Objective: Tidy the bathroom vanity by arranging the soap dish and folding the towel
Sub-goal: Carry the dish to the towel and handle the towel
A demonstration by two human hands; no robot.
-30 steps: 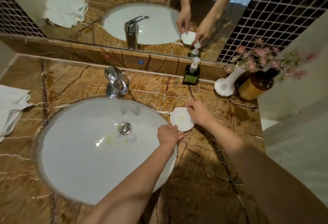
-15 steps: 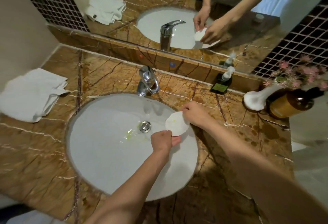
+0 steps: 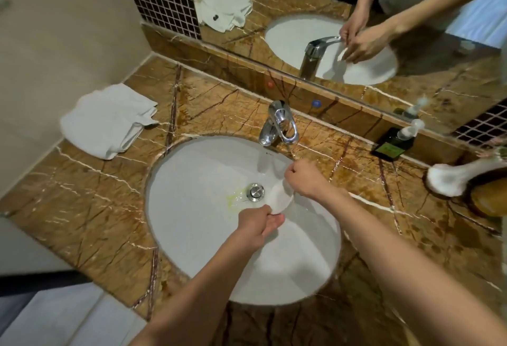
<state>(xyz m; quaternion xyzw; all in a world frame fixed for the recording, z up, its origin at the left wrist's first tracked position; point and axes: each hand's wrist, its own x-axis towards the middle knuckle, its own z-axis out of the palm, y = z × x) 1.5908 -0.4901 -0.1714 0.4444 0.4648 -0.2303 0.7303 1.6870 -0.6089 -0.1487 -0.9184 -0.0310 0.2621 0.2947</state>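
The white soap dish (image 3: 279, 198) is held tilted over the sink basin (image 3: 192, 236), just right of the drain. My left hand (image 3: 259, 223) grips its near edge from below. My right hand (image 3: 304, 179) grips its far edge, fingers closed on it. A yellowish smear lies in the basin left of the drain. The white towel (image 3: 108, 119) lies crumpled on the brown marble counter (image 3: 82, 208) at the left, apart from both hands.
A chrome faucet (image 3: 278, 123) stands behind the basin. A dark soap pump bottle (image 3: 395, 141) sits against the backsplash at right, with a white vase (image 3: 452, 179) and an amber bottle (image 3: 491, 200) at the far right. The mirror runs along the back.
Both hands have carried the soap dish from the counter at the basin's right rim leftward, over the basin near the drain, and tilted it. The camera view has shifted left.
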